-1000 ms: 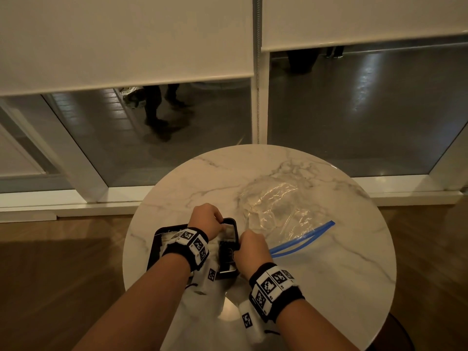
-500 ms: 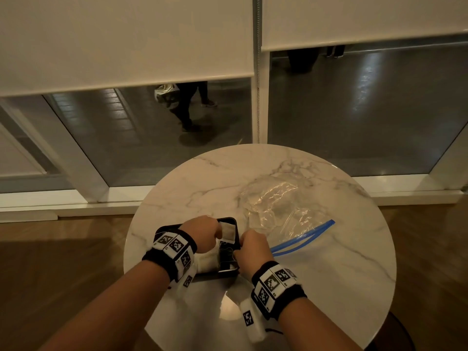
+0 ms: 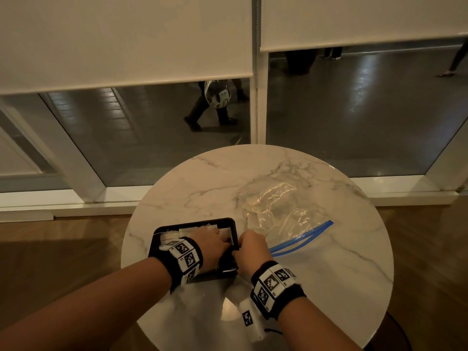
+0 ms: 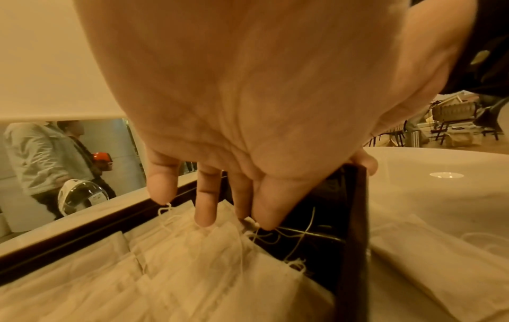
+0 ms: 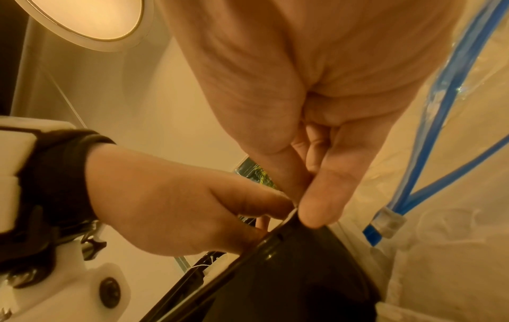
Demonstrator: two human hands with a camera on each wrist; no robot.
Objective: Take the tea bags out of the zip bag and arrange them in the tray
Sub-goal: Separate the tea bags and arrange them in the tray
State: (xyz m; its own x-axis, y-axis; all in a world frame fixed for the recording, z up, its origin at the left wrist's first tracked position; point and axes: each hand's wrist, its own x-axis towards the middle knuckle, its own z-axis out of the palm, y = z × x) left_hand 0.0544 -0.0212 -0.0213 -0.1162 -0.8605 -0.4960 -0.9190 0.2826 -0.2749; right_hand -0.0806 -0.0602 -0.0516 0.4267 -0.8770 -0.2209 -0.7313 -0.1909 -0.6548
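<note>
A black tray (image 3: 195,222) sits on the near left of the round marble table and holds several white tea bags (image 3: 172,235). My left hand (image 3: 215,243) reaches into its right part. In the left wrist view the left hand (image 4: 236,217) points straight fingers down, their tips resting on the tea bags (image 4: 192,261) beside the tray wall (image 4: 352,217). My right hand (image 3: 250,247) pinches the tray's right rim; thumb and forefinger of the right hand (image 5: 300,207) meet on the tray edge (image 5: 289,272). The clear zip bag (image 3: 273,206) with a blue zip lies flat to the right.
The marble table (image 3: 329,274) is small and round, with its edge close on all sides. The zip bag's blue strip (image 5: 454,109) lies open just right of my right hand. Behind the table is a window with lowered blinds; a person walks beyond the glass.
My left hand has slid nearer and rightward inside the tray onto the tea bags. My right hand has stayed on the tray's right rim. The person outside has walked to the right.
</note>
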